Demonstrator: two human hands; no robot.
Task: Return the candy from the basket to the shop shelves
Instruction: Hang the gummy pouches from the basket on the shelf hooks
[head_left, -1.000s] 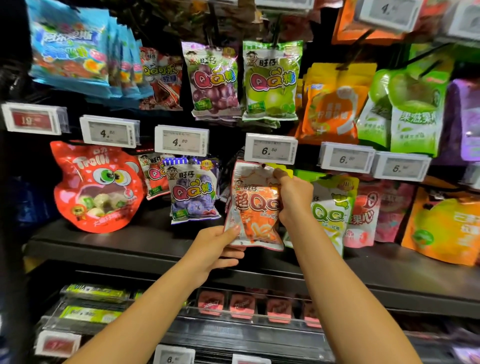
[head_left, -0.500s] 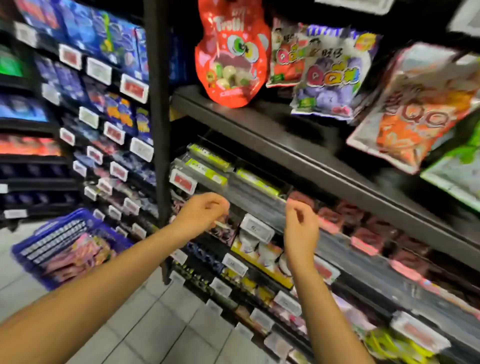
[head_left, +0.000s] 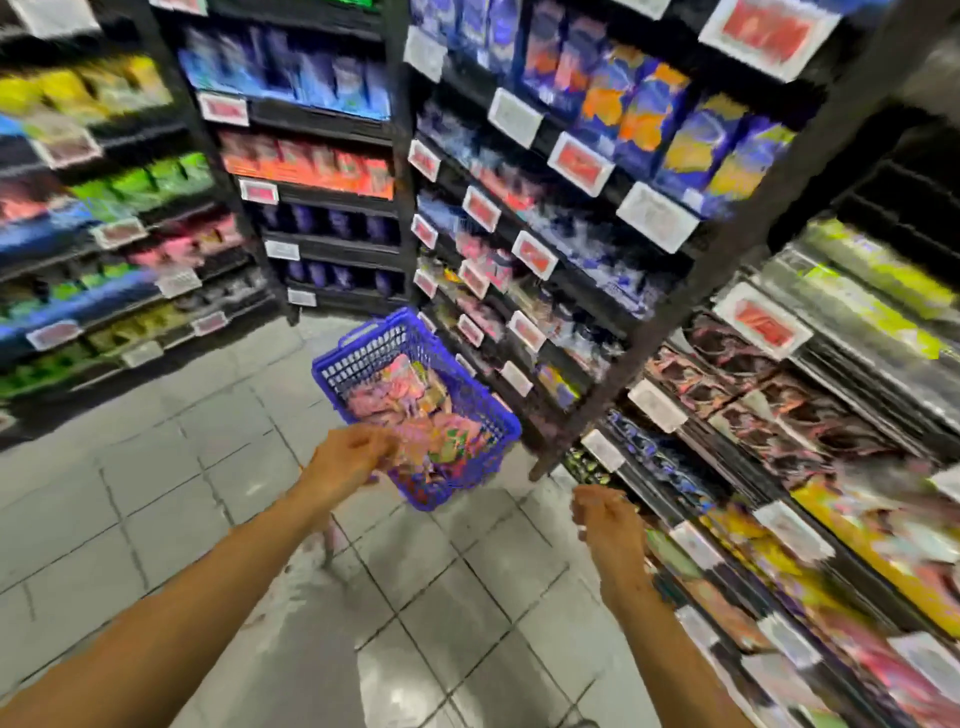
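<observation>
The blue basket (head_left: 415, 410) sits on the tiled floor (head_left: 156, 493) at centre frame, beside the shelves (head_left: 571, 260), likely parked there for easy reach. Candy packets (head_left: 415, 415) are piled inside it. The left hand (head_left: 348, 462) hovers over its near rim, fingers loosely curled and holding nothing visible. The right hand (head_left: 608, 519), lower right, is likewise loosely curled and empty. Blur makes every label and price tag (head_left: 582, 156) unreadable.

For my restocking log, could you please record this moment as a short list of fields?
setting: shop aisle, tiled floor
basket: blue plastic mesh shopping basket on the floor beside the dark shelves
contents: pink and green candy packets, blurred
left hand: above the basket's near edge, holding nothing evident
right hand: loosely curled, empty, clear of the basket
</observation>
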